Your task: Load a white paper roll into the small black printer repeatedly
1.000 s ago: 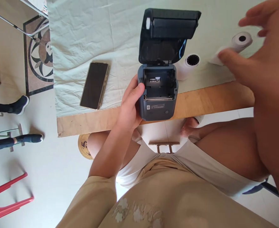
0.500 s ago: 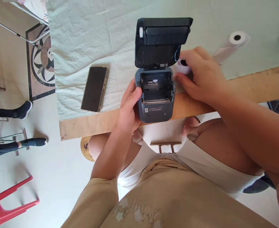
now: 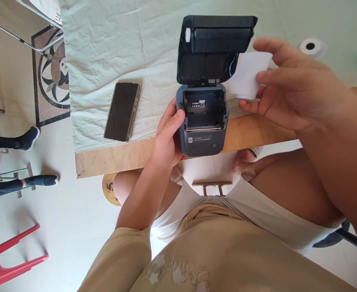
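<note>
Head view, near to far: closest to us the left hand [image 3: 166, 140] wraps the left side of the one small dark printer [image 3: 202, 121], thumb hooked over the rim of its open paper bay, fingers curled down the side, so the casing is steadied at the table's [image 3: 111, 158] front edge. The bay is empty and its hinged lid [image 3: 217, 44] stands upright behind it. Just to the right of the bay and a little above it, the right hand [image 3: 290, 91] pinches a white paper roll [image 3: 247, 75] between thumb and spread fingertips; the index finger lies along the roll's upper edge, the others fan below. The roll's long axis runs roughly left to right, close to the line of the bay's width, and the bay lies to the left of and below those fingers, near but not touching. The right hand is the one nearer the roll; the left is on the printer. Farther out on the pale cloth [image 3: 111, 48] we count one phone [image 3: 121, 110], lying face up left of the printer, and one second paper roll [image 3: 312, 46] beyond the right hand.
</note>
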A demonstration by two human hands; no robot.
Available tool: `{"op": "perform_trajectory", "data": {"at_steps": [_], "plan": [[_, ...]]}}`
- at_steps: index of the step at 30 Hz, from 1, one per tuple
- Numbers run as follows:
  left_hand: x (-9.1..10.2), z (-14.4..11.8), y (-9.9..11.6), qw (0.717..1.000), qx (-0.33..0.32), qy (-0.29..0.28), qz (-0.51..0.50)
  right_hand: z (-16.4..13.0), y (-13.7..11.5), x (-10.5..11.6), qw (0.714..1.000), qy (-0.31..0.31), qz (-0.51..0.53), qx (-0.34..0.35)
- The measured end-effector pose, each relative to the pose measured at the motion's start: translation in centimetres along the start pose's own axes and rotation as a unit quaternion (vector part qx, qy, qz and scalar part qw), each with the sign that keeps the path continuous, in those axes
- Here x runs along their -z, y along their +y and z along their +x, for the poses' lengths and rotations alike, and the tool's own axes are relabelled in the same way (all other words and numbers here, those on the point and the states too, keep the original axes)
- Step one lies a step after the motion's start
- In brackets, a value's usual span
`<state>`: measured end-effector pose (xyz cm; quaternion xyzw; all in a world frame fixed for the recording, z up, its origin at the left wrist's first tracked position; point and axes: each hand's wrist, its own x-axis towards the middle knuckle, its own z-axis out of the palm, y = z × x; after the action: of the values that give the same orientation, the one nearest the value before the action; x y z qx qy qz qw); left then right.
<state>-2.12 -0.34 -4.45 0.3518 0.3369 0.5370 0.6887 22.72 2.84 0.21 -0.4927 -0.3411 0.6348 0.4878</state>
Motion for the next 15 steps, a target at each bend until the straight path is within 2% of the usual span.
{"op": "perform_trajectory", "data": {"at_steps": [7,15], "plan": [[-0.09,-0.04,0.16,1.0,0.004,0.011,0.012,0.5,0.13,0.02,0.999,0.039,-0.012,0.029],[-0.43,0.06,0.28,0.999,0.011,0.028,0.025,0.81,0.5,-0.11,0.994,0.088,-0.062,-0.003]]}}
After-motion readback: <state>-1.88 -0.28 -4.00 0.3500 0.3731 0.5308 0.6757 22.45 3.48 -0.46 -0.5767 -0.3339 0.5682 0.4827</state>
